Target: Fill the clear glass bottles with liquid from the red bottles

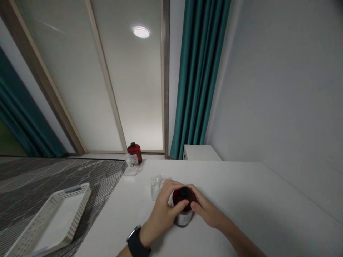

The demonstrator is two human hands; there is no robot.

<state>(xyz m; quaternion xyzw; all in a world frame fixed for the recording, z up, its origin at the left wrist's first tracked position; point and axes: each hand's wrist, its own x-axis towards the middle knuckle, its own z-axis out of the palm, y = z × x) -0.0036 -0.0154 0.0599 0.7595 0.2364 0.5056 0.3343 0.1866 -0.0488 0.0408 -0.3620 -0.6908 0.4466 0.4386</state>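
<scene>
A dark red bottle (183, 218) with a black cap and a white label stands on the white table (230, 228). My left hand (167, 205), with a dark watch on its wrist, curls round the bottle's left side, thumb across the front of its shoulder. From the right, my right hand (205, 208) grips the same bottle, its thumb at the front and fingers behind the top. Just beyond my left hand lies a clear plastic piece (155, 187), partly hidden by that hand; its exact kind cannot be made out.
Another red bottle (134, 152) with a black cap stands at the table's far left corner, a clear plastic item (131, 167) in front of it. A white perforated basket (77, 217) sits lower down at the left. Behind the table are a white cabinet (202, 152) and green curtains (200, 78).
</scene>
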